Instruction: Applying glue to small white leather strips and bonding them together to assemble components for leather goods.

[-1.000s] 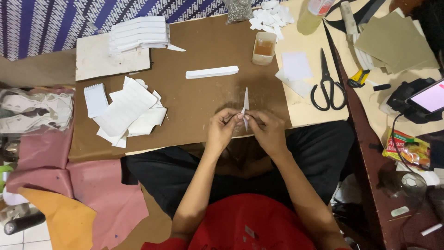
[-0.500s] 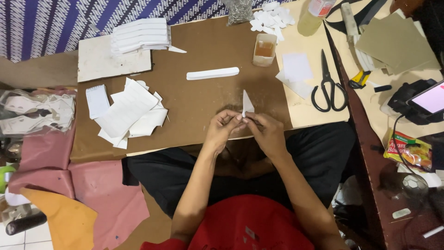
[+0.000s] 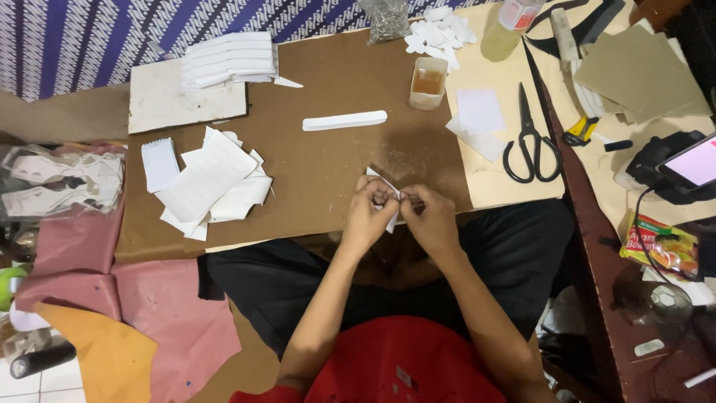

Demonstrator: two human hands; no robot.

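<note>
Head view: fingers (image 3: pixel 384 195) mostly hide white paper piece (image 3: pixel 391 221).

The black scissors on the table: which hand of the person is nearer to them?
Right. The right hand lies just left of the scissors; the left hand is farther left, beyond it.

A brown cardboard tabletop (image 3: pixel 328 172) lies low near the white tiled floor (image 3: pixel 22 380). A blue and white striped cloth (image 3: pixel 89 33) hangs behind it. Pink paper sheets (image 3: pixel 149 313) cover the floor.
</note>
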